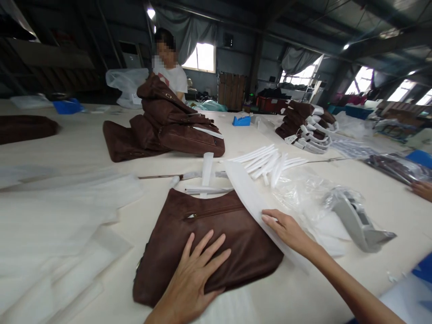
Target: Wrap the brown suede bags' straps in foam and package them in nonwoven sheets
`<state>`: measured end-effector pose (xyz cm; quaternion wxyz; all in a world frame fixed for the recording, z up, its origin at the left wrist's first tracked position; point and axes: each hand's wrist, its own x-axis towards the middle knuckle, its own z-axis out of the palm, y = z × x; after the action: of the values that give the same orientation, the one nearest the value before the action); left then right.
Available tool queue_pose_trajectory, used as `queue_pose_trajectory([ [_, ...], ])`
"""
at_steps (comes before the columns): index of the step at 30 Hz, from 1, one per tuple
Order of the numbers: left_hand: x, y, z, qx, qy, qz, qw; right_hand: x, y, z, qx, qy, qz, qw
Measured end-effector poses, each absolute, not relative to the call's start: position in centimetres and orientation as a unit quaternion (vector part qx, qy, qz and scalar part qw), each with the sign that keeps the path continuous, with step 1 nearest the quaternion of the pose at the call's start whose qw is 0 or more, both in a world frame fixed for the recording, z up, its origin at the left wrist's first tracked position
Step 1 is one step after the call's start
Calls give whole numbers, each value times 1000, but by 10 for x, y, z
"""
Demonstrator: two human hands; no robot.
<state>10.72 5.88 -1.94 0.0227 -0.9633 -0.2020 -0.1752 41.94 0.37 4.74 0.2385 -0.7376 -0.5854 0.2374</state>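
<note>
A dark brown handbag (pixel 162 243) lies flat in front of me, its zip (pixel 216 211) running across the upper part. My left hand (pixel 199 270) rests on the bag with fingers spread. At the bag's right edge, my right hand (pixel 286 227) has its fingers closed on a long sheet of white foam wrap (pixel 248 191). The sheet stands along that side of the bag, and its lower end is blurred. Above the bag lies its strap (pixel 192 175), partly wrapped in white, with a white strip (pixel 207 168) across it.
Several brown bags (pixel 189 135) are piled behind; more (pixel 297 121) are stacked at the back right. White rolled strips (pixel 266 162), clear plastic (pixel 297 193) and a grey tape dispenser (pixel 361 220) lie to the right. White sheets (pixel 60 216) cover the left. A person (pixel 173 76) stands across the table.
</note>
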Motion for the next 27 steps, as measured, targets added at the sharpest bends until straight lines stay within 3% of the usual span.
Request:
queue_pose_trajectory([
  [6, 108, 59, -18, -961, -196, -193, 8, 406, 13, 42, -748, -648, 86, 115],
  [10, 108, 60, -20, -959, -199, -199, -26, 404, 16, 41, -738, -662, 75, 106],
  [16, 105, 53, -13, -951, -221, -168, -137, 422, 9, 35, -725, -657, 120, 168],
  [19, 104, 50, -14, -945, -218, -163, -182, 438, 17, 40, -734, -637, 26, 233],
  [23, 102, 54, -29, -949, -204, -205, -123, 414, 60, 69, -613, -702, -145, 332],
  [27, 103, 59, -47, -955, -193, -217, -57, 320, 134, 93, -479, -789, -139, 359],
])
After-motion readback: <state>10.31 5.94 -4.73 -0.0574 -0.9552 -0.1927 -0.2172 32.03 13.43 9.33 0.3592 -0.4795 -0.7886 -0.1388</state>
